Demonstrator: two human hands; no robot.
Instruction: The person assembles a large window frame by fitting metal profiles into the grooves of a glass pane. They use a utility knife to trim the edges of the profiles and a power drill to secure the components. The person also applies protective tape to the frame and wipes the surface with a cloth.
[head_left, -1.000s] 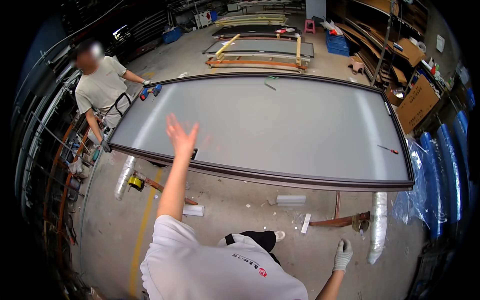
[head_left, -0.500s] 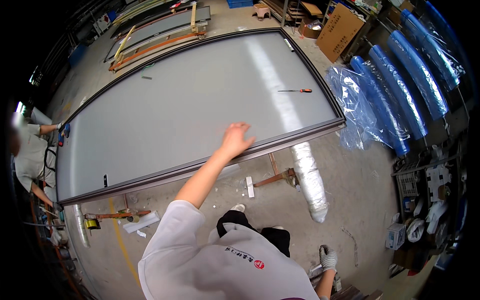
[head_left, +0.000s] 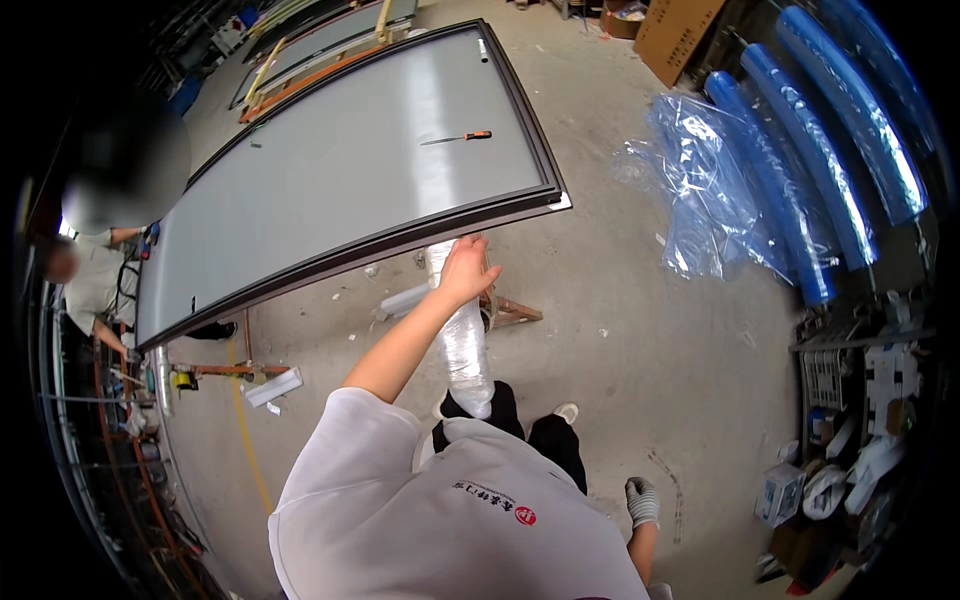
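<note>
My bare left hand (head_left: 467,268) is held out in front of me with its fingers extended and nothing in them. It appears just off the near edge of a large grey framed panel (head_left: 330,150), above a support beam (head_left: 465,355) wrapped in shiny film. On the panel lie an orange-and-black screwdriver (head_left: 478,135) and a small white tube-like piece (head_left: 482,50). My right hand (head_left: 642,503), in a striped knit glove, hangs low at my side, away from the panel. Its fingers are foreshortened, and whether they hold anything is hidden.
At the far left a co-worker (head_left: 95,280) stands by the panel's end. Rolls of blue film (head_left: 800,170) and crumpled clear sheeting (head_left: 700,200) lie to the right. Shelving with boxes (head_left: 785,495) stands at lower right. An orange trestle (head_left: 515,312) is near the wrapped beam.
The panel and wrapped beam have shifted left in my view. My left hand has gone from over the panel's near edge to just outside it. My right hand still hangs low.
</note>
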